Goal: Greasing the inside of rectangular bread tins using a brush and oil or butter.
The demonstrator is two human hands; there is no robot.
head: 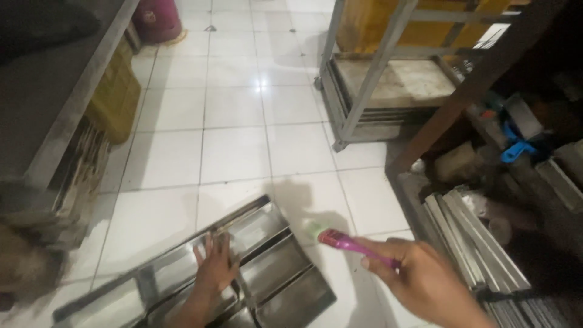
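The left hand (214, 267) lay flat, fingers spread, on the metal tray (267, 267) while the right hand (425, 282) grasped a pink brush (352, 244) poised just beside it above the tiled floor (231, 146), the tray's compartments apparently bare.

white tiled floor (237, 146), metal tray (273, 267), metal rack (358, 91)

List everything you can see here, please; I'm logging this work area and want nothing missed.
Compartmented rectangular metal baking tray: one, grey, on the floor at bottom centre.
Pink-handled brush: one, pink with pale bristles, above the tray's right edge.
White tiled floor: glossy, across the middle.
Grey metal rack frame: one, top right, standing on the floor.
Stacked grey metal trays: several, on the low shelf at right.
Blue plastic piece: one, on the right shelf.
Yellow crate: one, under the left table.
Pink cylinder: one, top left.
Left hand: flat on the tray.
Right hand: gripping the brush handle.
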